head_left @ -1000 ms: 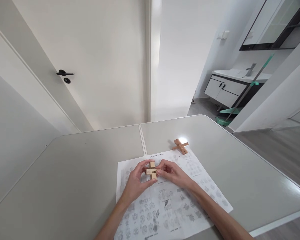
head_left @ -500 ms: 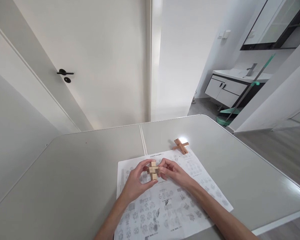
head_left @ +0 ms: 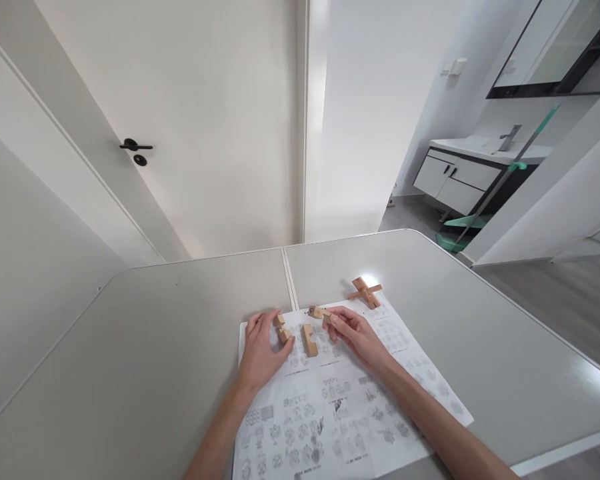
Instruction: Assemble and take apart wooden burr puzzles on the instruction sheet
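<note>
Middle block (head_left: 309, 341) lies on paper sheet (head_left: 340, 437).
Left hand (head_left: 261, 350) grasps left block (head_left: 284, 335); right hand (head_left: 359, 337) pinches right block (head_left: 318, 312). Judged light, rigid, low slip; grip solid ends, clear of notches.

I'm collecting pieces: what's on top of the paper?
A notched block lies on the paper; a cross sits at its far right corner. The left hand surrounds wooden pieces, and the right hand pinches another block. Anything beneath these is hidden.
</note>
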Demonstrator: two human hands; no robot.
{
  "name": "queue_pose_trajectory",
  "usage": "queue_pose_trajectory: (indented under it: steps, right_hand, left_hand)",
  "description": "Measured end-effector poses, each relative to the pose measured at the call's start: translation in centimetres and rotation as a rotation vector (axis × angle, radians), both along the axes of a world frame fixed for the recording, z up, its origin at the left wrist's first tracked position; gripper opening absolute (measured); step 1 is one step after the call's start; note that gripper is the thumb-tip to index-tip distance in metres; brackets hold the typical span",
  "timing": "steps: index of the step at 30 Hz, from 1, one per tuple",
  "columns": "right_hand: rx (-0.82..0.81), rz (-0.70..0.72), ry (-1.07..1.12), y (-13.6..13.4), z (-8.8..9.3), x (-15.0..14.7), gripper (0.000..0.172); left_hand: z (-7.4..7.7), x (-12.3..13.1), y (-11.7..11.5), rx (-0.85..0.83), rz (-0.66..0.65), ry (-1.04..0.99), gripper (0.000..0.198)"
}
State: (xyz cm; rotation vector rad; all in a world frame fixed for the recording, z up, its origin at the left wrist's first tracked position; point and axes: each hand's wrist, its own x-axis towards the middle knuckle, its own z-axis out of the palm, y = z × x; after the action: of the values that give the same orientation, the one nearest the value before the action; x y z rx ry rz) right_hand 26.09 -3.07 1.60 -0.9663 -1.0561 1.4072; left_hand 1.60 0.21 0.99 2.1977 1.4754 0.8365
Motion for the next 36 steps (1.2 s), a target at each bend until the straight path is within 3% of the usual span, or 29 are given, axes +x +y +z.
queue_pose_trajectory:
  steps: [6,9,11,16,21,30,36]
  right_hand:
    - [-0.017,-0.003,0.024,-0.1,-0.2,0.1,0.039]
    - [-0.016,0.006,0.033,-0.1,-0.2,0.0,0.037]
    - [-0.02,0.008,0.056,-0.1,-0.2,0.0,0.036]
    - [-0.016,0.009,0.133,-0.1,-0.3,0.0,0.032]
    - [0.019,0.047,0.107,-0.4,-0.2,-0.1,0.032]
    - [0.121,0.086,-0.104,-0.8,-0.2,-0.9,0.035]
    - [0.165,0.068,-0.175,-0.8,-0.3,-1.0,0.033]
  left_hand:
    - [0.2,2.1,-1.3,0.092,-0.193,0.108,0.069]
    - [0.5,2.7,-1.7,0.092,-0.215,0.058,0.06]
    - [0.9,2.8,-1.8,0.013,-0.215,-0.07,0.058]
    - [1.7,2.6,-2.2,-0.369,-0.187,-0.521,0.067]
    - [2.0,2.9,-2.4,-0.52,-0.226,-0.793,0.058]
    - [1.4,3.4,-2.7,-0.46,-0.207,-0.658,0.059]
    - [1.9,3.5,-3.0,-0.416,-0.251,-0.543,0.053]
